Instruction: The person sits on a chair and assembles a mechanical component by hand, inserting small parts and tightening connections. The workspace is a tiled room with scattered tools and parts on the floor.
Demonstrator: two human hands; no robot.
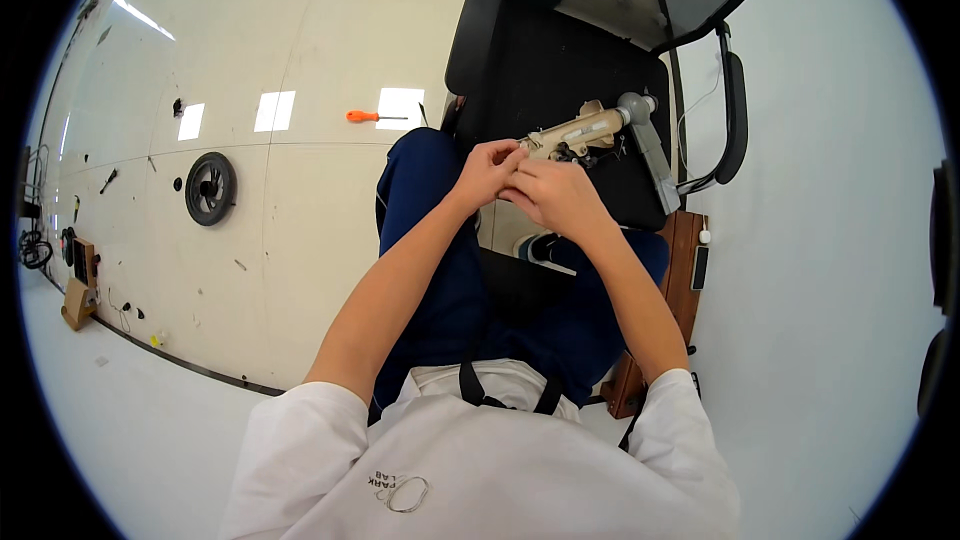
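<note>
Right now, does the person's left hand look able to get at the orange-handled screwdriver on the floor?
Probably not directly: the left hand is at the end of the beige device, and the left knee lies between hand and screwdriver.

A black wheel (210,189) lies flat on the glossy tiled floor (310,240). A brown cardboard box (77,305) rests at far left, near the floor's edge. Brown wooden furniture (683,255) stands at right, near the white wall (820,210)
</note>
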